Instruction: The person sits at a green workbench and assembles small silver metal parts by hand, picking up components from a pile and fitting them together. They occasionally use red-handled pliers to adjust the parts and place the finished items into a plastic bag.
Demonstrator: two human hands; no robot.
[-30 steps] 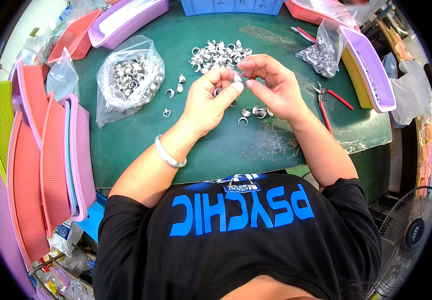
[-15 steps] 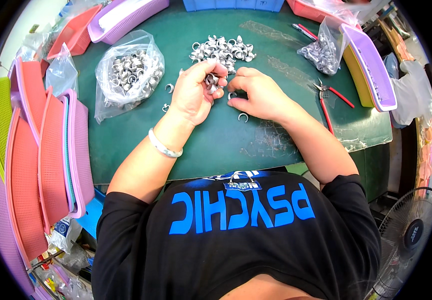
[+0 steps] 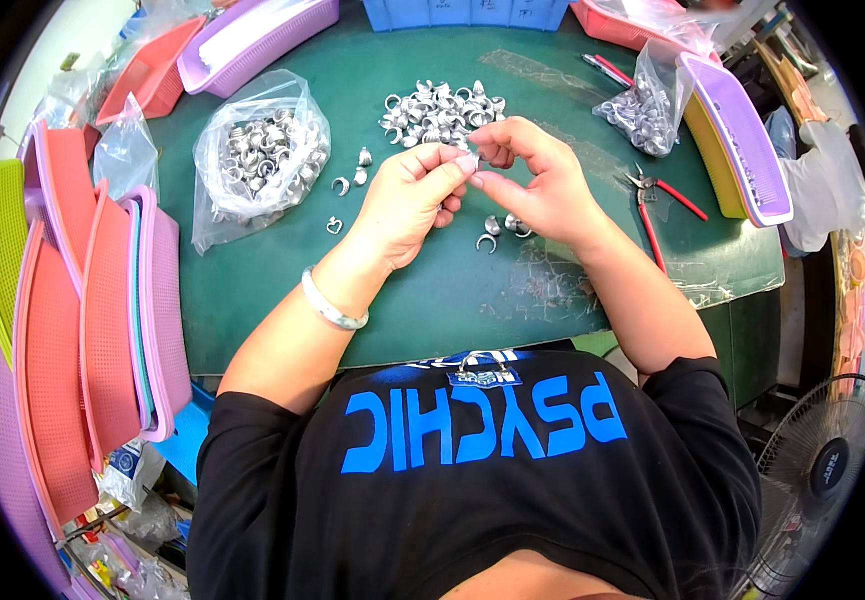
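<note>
My left hand [image 3: 414, 196] is palm down, its thumb and forefinger pinching a small silvery metal ring [image 3: 471, 157] largely covered by the fingertips. My right hand [image 3: 542, 185] meets it from the right; its curved thumb and forefinger close in on either side of that ring. Whether the curled left fingers hold more rings is hidden. Just beyond my hands lies a pile of open-ended metal rings [image 3: 439, 112]. Beside my right wrist are a few loose rings [image 3: 487, 242], and left of my left hand some more, including a heart-shaped one [image 3: 334, 226].
A clear plastic bag of rings [image 3: 267, 155] stands left on the green table [image 3: 402, 320]. To the right lie red-handled pliers [image 3: 649, 210], another bag of rings [image 3: 642, 115] and a purple basket [image 3: 737, 140]. Stacked baskets [image 3: 107, 320] line the left edge; a fan [image 3: 822, 480] stands lower right.
My left hand has turned from cupping several rings to palm down, pinching one. My right hand has moved up to its fingertips. More loose rings show near my right wrist.
</note>
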